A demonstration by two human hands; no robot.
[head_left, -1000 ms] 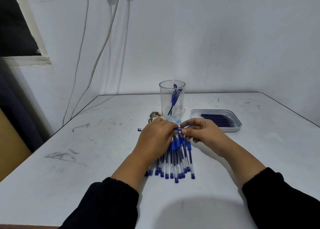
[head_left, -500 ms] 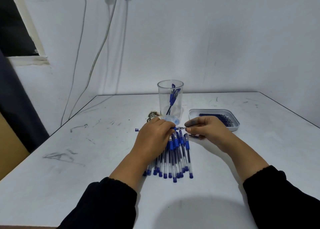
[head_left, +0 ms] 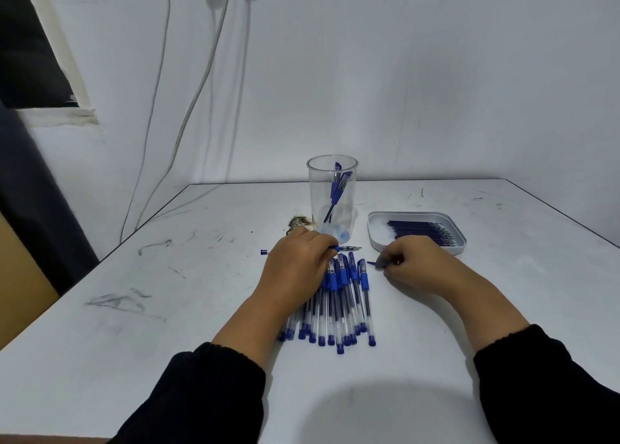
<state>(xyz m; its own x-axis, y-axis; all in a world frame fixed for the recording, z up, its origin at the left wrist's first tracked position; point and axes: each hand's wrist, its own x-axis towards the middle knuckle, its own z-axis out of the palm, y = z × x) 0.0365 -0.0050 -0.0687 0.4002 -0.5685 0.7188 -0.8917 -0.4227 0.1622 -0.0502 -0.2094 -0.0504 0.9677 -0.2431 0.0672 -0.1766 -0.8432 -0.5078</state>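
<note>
A pile of several blue-capped clear pens (head_left: 339,306) lies on the white table (head_left: 174,326) in front of me. My left hand (head_left: 295,269) grips one uncapped pen (head_left: 349,248) held sideways, its metal tip poking out to the right and its blue end sticking out left. My right hand (head_left: 416,265) has pulled away to the right and pinches a blue pen cap (head_left: 373,263). Behind them stands a clear plastic cup (head_left: 332,198) with a few blue pens in it.
A grey tray (head_left: 375,235) holding several dark blue refills sits at the right, just behind my right hand. A small crumpled scrap (head_left: 297,223) lies left of the cup. Cables hang down the wall at the back left.
My hands were together at the pen's tip; the right hand has drawn off to the right with the cap, leaving the bare tip in the left hand's pen.
</note>
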